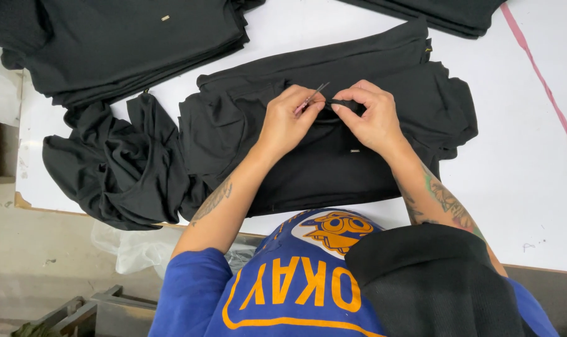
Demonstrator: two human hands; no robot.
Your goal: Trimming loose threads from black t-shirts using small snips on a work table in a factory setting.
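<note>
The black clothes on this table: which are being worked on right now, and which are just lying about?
In hand:
- black garment, pinched by the right hand
- small thread snips, held in the left hand

Lying about:
- crumpled black garment to the left
- folded black stack at the top left
- another black stack at the top right
- white table

The person wore a bright blue short-sleeved shirt (283, 299) with large orange block lettering outlined by an orange curved line, and a white oval patch (333, 229) bearing an orange cartoon figure at about 12 o'clock of the chest. Both forearms were bare. The left forearm (218, 200) carried a dark feathery tattoo; the right forearm (442, 200) showed a green and reddish tattoo running toward 5 o'clock.
</note>
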